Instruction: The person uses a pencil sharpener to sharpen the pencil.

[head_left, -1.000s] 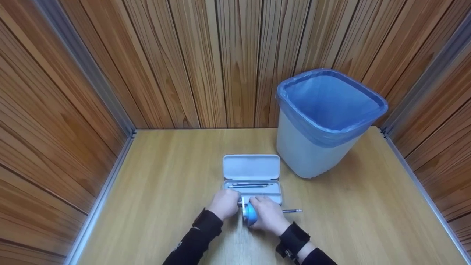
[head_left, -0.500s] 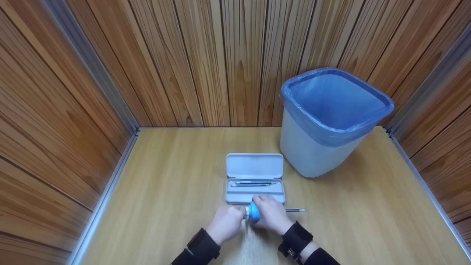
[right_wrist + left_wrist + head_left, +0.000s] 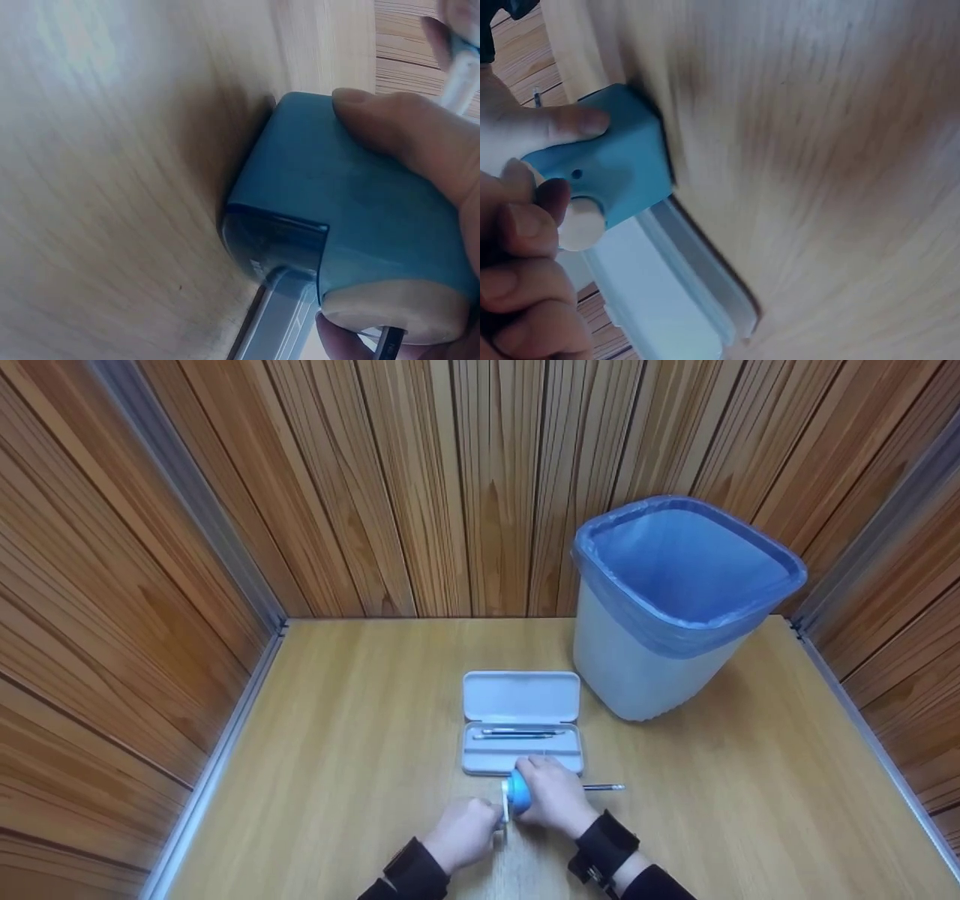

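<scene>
A blue crank pencil sharpener (image 3: 517,791) rests on the table in front of the pencil case. My right hand (image 3: 553,793) grips its body from the right, with the thumb on one side in the right wrist view. On its left end is a white crank (image 3: 505,802), whose knob my left hand (image 3: 466,832) holds in curled fingers. A dark pencil (image 3: 389,343) sits in the sharpener's front hole, its rear end sticking out to the right. Its point is hidden inside. The grey pencil case (image 3: 522,697) lies open just behind, with a few pencils (image 3: 517,734) in its rear compartment.
A white bin (image 3: 637,675) lined with a blue bag (image 3: 679,641) stands at the back right. Wooden panel walls (image 3: 435,487) enclose the table (image 3: 360,720) at the back and both sides.
The left hand has circled with the crank, dropping from beside the case toward the table's front. My right hand keeps its hold on the sharpener. The view has shifted slightly.
</scene>
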`<state>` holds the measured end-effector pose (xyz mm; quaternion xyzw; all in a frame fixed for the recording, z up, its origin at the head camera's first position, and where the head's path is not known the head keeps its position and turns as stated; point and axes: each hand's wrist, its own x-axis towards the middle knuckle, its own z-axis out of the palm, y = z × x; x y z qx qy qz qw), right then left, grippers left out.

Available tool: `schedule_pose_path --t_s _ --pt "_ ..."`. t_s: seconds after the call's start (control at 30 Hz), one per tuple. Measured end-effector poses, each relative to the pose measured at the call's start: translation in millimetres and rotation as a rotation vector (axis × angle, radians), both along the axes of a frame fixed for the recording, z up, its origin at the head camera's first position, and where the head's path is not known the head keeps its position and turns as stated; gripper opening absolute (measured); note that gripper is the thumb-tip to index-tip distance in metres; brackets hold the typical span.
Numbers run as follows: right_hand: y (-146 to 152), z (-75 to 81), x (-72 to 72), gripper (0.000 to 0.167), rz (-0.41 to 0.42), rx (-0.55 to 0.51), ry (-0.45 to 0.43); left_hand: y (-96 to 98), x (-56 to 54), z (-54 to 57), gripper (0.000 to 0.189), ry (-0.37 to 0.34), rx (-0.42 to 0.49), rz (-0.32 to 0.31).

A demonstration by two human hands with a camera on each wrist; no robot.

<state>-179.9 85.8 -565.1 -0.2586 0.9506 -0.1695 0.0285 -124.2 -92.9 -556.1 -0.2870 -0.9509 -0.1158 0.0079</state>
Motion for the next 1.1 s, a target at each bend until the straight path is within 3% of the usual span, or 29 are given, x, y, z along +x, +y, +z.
schedule_pose_path --t_s 0.23,0.43,0.53,0.7,0.83,1.03,1.1 --pt "0 1.1 0.4 0.067 -0.001 -0.004 -0.017 2.8 -9.3 -20.2 0.014 -0.151 -0.016 0.062" --pt "1 -0.9 0.5 0.065 0.017 0.005 0.055 3.5 -26.6 -32.9 0.014 -0.165 -0.001 0.125" --pt "1 -0.9 0.0 0.064 0.016 0.006 0.041 3.8 -37.2 -35.2 0.012 -0.180 0.006 0.175" --pt "0 -0.3 0.8 0.065 0.019 -0.004 0.014 4.3 -52.1 -30.7 0.007 -0.128 -0.032 0.228" --pt "0 -0.8 1.8 0.064 0.014 -0.009 0.013 4.6 -59.8 -21.7 0.010 -0.038 -0.061 0.219" --pt "0 0.5 0.8 0.064 0.010 -0.002 -0.008 7.1 -66.8 -5.3 0.009 -0.063 -0.031 0.250" --pt "1 1.0 0.0 0.064 0.007 0.000 -0.014 8.8 -66.9 1.3 0.007 -0.043 -0.037 0.244"
